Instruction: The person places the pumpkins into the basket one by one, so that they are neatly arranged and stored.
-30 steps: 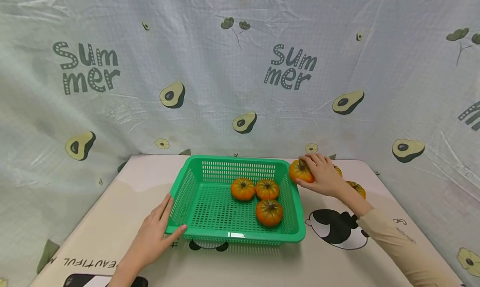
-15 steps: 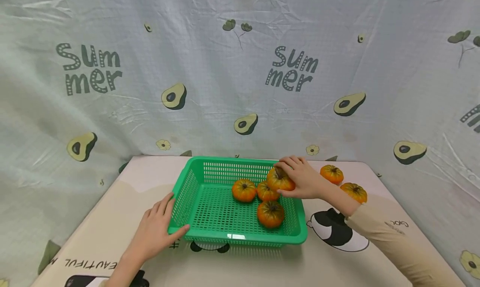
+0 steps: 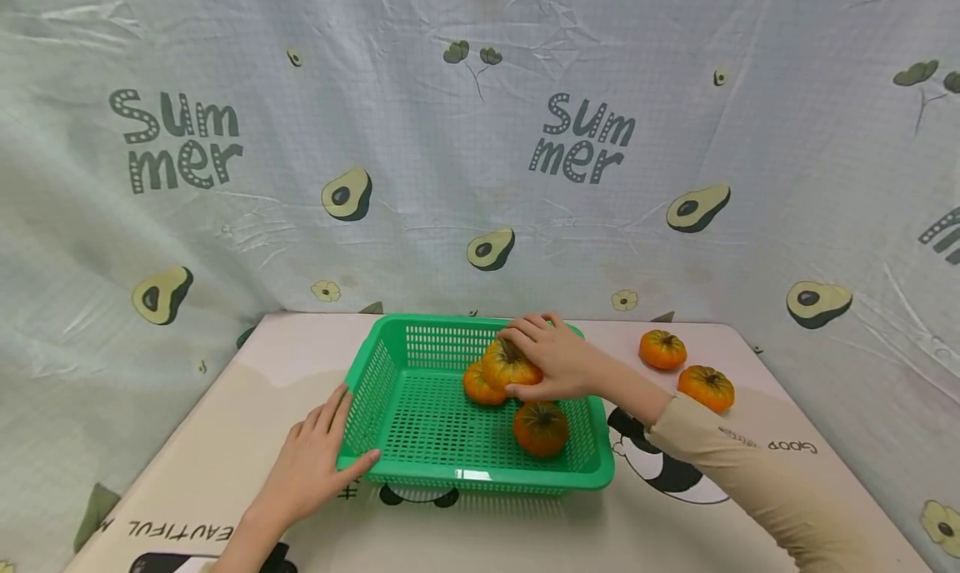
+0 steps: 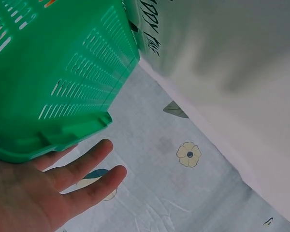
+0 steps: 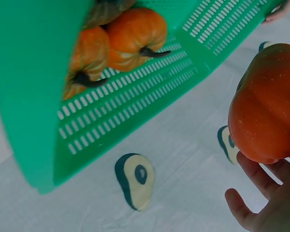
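My right hand (image 3: 564, 361) grips a small orange pumpkin (image 3: 504, 366) over the green plastic basket (image 3: 525, 475). In the right wrist view the held pumpkin (image 5: 270, 104) appears beside my fingers at the right. Beneath it in the head view is another pumpkin (image 3: 480, 388), partly covered. A darker orange pumpkin (image 3: 541, 430) sits toward the basket's front right. Another inside is almost wholly hidden by my right hand. My left hand (image 3: 309, 465) rests against the basket's front left corner; its spread fingers (image 4: 89, 191) show beside the rim in the left wrist view.
Two more pumpkins, one farther back (image 3: 662, 350) and one nearer (image 3: 707, 389), lie on the table to the basket's right. A printed cloth (image 3: 420, 248) hangs behind the table (image 3: 525, 540) and along its sides.
My right hand has carried the pumpkin left from the table beside the basket, across its right rim, to above the pumpkins inside. My left hand has stayed at the basket's corner.
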### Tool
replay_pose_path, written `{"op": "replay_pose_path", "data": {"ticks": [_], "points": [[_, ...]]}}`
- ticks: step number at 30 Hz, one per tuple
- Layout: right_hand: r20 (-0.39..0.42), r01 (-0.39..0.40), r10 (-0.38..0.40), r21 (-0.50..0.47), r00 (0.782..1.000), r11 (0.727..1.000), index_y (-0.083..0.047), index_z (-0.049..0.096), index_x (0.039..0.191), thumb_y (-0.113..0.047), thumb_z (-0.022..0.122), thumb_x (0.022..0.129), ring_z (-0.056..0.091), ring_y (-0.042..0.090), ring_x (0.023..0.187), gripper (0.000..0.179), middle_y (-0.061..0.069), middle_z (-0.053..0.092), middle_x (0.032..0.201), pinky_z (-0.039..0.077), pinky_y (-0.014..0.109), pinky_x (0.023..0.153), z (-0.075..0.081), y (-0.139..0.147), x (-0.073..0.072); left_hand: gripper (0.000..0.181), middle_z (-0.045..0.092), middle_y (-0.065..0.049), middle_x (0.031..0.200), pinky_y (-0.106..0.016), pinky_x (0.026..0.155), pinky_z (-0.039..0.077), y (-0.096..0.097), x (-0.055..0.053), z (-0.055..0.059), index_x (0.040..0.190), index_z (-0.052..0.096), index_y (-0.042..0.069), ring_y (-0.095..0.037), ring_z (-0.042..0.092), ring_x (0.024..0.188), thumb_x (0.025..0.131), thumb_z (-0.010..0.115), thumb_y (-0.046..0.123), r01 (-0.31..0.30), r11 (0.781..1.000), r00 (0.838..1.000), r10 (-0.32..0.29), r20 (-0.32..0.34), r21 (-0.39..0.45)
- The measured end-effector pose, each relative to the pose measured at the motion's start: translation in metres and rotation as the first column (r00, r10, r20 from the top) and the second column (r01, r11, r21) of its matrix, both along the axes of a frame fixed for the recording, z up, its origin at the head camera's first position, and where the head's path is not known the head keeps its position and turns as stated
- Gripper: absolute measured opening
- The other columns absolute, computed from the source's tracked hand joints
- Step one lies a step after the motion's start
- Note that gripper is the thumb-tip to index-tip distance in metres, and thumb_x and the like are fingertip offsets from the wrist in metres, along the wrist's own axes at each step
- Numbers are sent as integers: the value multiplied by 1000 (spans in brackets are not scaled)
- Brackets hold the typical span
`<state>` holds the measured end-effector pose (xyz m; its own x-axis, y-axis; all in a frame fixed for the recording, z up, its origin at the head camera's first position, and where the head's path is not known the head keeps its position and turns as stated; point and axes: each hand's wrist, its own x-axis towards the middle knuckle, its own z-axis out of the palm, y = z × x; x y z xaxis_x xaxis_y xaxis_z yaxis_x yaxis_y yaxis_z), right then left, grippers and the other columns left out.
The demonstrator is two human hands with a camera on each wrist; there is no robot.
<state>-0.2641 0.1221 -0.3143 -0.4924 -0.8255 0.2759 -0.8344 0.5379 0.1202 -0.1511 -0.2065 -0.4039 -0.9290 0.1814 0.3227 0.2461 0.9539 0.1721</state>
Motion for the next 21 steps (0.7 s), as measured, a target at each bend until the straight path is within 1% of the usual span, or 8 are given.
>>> {"op": "replay_pose_path", "data": {"ticks": [5,9,12,14,17,21], "points": [[-29,-5,6,46,1000,999,-12,44,125,-54,48,81,41,19,112,61,2,48,122,34,45,91,-1,-17,0,86,25,-19,144,-55,87,37,-1,-1,-1,138,27,-3,-38,38,120,80,55,54,8,1000,1000,-8,12,2],[-18,-13,15,57,1000,998,-12,44,125,-55,47,81,40,18,111,61,1,48,122,33,44,91,-3,-29,-2,87,24,-20,144,-56,87,37,-2,-1,-1,138,27,-4,-39,37,121,80,54,55,7,1000,1000,-8,21,11],[-9,-17,18,62,1000,998,-14,44,123,-56,47,81,40,17,109,60,0,48,120,33,43,90,-8,-36,-3,86,24,-20,144,-56,87,37,-2,0,-1,138,26,-3,-39,37,121,80,53,55,5,1000,1000,-6,31,15],[-20,-22,24,77,1000,997,-14,44,122,-57,47,81,40,16,107,59,-1,48,119,33,41,88,-14,-41,-4,86,24,-20,144,-57,87,37,-2,0,0,138,26,-3,-39,36,121,81,53,55,3,1000,999,-4,38,17],[-43,-32,37,117,998,993,-15,45,121,-59,47,80,40,15,103,60,-2,49,116,34,39,84,-21,-47,-4,86,24,-20,144,-57,86,37,-2,1,1,138,26,-4,-39,37,120,81,54,54,2,1000,999,-3,42,24],[-46,-36,45,187,998,982,-15,45,120,-61,46,80,39,16,102,61,-1,49,115,34,40,84,-30,-52,-3,85,23,-20,144,-57,86,37,-1,-1,2,138,26,-3,-39,37,120,82,52,55,5,1000,999,-6,37,25]]}}
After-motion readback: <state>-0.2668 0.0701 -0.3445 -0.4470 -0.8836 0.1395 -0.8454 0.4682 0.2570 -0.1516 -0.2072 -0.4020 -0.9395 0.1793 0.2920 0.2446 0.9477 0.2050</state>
